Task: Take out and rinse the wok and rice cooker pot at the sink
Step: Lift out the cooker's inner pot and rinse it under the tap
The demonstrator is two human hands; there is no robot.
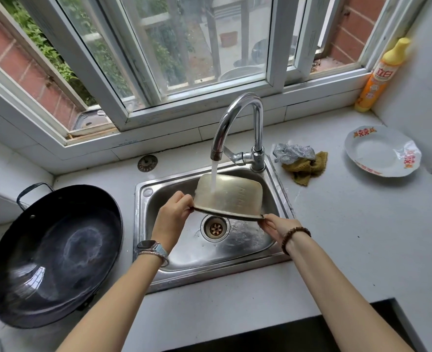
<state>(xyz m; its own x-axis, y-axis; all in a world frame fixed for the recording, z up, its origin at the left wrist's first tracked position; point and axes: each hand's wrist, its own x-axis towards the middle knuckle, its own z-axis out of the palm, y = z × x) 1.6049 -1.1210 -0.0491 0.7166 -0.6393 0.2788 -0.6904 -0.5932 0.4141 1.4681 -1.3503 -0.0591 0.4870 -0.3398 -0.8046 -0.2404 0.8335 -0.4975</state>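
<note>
Holding the rice cooker pot (226,196) over the sink (210,273), I have it turned mouth-down and tilted, so its outer wall faces me and its base points up and away. My left hand (173,212) pinches the rim on the left side, with the thumb on top of the edge. My right hand (277,226) pinches the rim at the opposite side, so my hands are apart with the pot between them. Water (213,174) runs from the faucet (240,118) and lands on the pot's outer wall, near the base. Below the pot, the drain (215,228) sits in the wet basin.

A watch (150,246) is on my left wrist and a bead bracelet (295,237) on my right.

The wok (55,255) rests on the counter (336,237) just left of the sink, open side up, with one loop handle at its far edge. A round metal strainer (147,163) lies on the counter behind the sink's left corner. To the right of the faucet base, a silver scrubber (293,152) lies on a yellow-brown cloth (306,167). Farther right sits a white plate (382,153) with red markings on its rim. A yellow and orange dish soap bottle (382,77) stands in the corner by the window (184,47).
</note>
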